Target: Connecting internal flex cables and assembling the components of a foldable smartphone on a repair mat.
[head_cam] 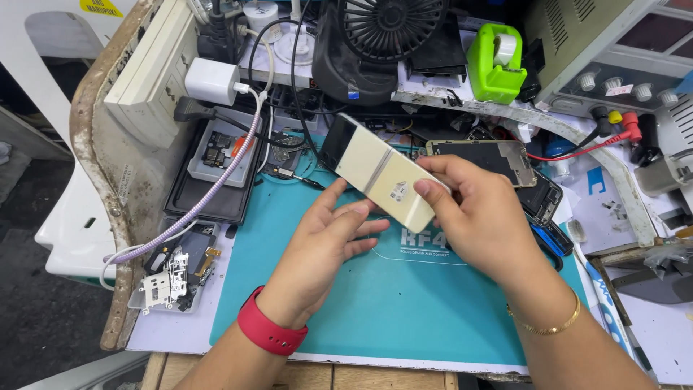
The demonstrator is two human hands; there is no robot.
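Observation:
A cream-coloured foldable phone (375, 172) with a dark upper end is held flat open, back side up, above a teal work mat (375, 303). My right hand (480, 217) grips its lower right end, thumb on the back cover. My left hand (325, 242), with a red wristband, supports the phone from below with its fingertips at the lower edge. A small sticker sits on the cover near my right thumb.
A disassembled phone frame (484, 155) lies behind my right hand. A grey parts tray (220, 152) and loose phone parts (173, 274) sit at the left with a braided cable (216, 188). A black fan (375, 43), green tape dispenser (494, 61) and power supply (613, 50) stand at the back.

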